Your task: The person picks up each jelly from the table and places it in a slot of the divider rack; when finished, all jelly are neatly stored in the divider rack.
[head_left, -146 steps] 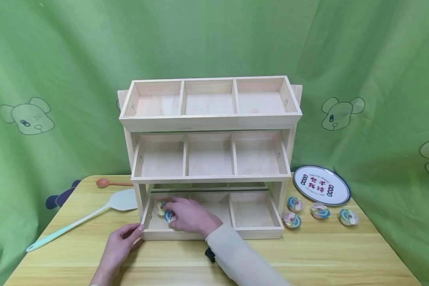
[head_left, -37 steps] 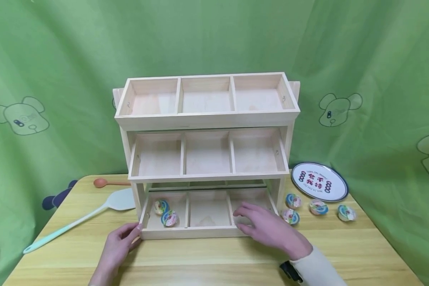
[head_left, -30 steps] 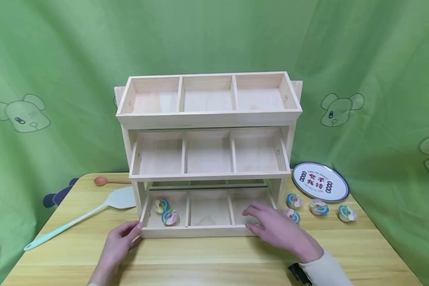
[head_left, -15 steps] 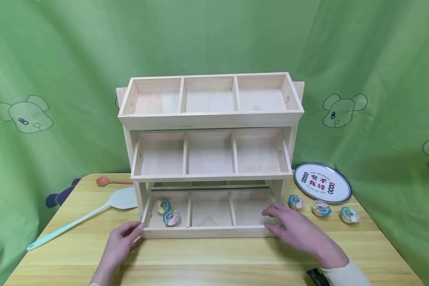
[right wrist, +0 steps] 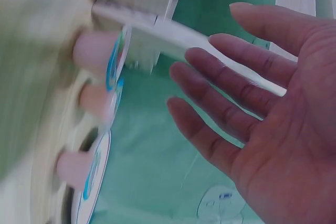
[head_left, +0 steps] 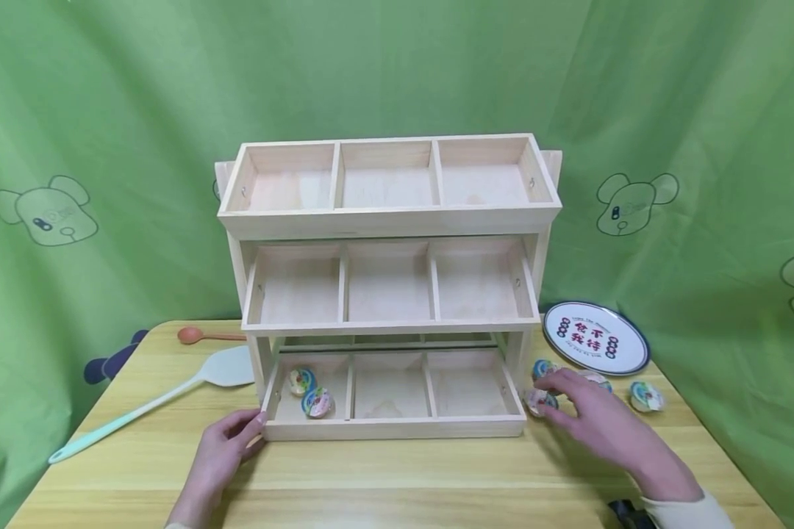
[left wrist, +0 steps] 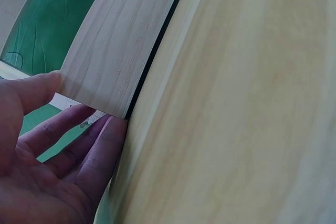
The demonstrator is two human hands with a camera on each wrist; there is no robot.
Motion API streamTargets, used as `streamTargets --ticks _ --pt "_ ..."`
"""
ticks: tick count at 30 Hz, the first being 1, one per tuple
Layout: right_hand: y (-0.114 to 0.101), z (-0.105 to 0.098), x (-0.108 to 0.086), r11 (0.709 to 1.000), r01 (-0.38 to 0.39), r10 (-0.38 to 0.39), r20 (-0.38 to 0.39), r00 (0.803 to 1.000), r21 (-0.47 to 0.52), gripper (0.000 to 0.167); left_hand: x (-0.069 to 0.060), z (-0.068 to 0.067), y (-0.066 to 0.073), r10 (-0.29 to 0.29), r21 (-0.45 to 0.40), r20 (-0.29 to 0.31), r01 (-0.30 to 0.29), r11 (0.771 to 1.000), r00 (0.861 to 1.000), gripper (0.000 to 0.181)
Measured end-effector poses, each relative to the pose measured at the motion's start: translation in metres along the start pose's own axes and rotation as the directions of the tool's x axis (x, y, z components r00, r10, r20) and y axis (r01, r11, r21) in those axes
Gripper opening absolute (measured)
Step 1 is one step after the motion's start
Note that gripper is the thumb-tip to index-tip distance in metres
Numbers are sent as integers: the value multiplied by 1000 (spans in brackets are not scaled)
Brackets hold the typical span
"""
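My left hand holds the left front corner of the bottom tray; in the left wrist view the hand has its thumb and fingers around the end of the front board. Two small lidded cups sit in that tray's left compartment. My right hand is at the loose cups right of the rack, its fingertips beside the nearest cup. The right wrist view shows this hand with fingers spread and nothing held, and several blurred cups left of it.
The rack's top tray and middle tray stand above. More cups and an oval plate lie at right. A spatula and orange spoon lie at left, before a green curtain.
Two cups now lie in the left compartment, where my right hand was earlier. That hand has moved right, out past the tray to the loose cups. My left hand stays at the corner.
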State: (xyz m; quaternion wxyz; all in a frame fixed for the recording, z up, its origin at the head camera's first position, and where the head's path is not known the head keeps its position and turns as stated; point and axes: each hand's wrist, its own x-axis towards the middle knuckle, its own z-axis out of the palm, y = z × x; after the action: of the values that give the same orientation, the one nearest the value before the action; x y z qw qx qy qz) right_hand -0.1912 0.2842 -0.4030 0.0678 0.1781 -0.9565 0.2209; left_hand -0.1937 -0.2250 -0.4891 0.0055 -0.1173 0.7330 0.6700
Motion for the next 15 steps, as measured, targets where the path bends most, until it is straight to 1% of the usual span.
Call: streamTargets --ticks 3,8,12,15 --pt "11 -4 -5 1000 -7 7 -26 1000 -7 35 -1 0 -1 3 3 0 -3 1000 1000 42" --pt "27 -11 -12 999 -42 41 -29 999 -28 38 -1 0 -2 6 2 8 -6 1000 1000 44" --pt "45 -14 -16 996 -60 56 -54 997 -65 38 -1 0 -1 0 -1 1 0 1000 1000 42" --pt "61 -15 -19 995 -70 64 -79 995 -75 36 -1 0 0 -1 0 -2 1 1000 1000 42"
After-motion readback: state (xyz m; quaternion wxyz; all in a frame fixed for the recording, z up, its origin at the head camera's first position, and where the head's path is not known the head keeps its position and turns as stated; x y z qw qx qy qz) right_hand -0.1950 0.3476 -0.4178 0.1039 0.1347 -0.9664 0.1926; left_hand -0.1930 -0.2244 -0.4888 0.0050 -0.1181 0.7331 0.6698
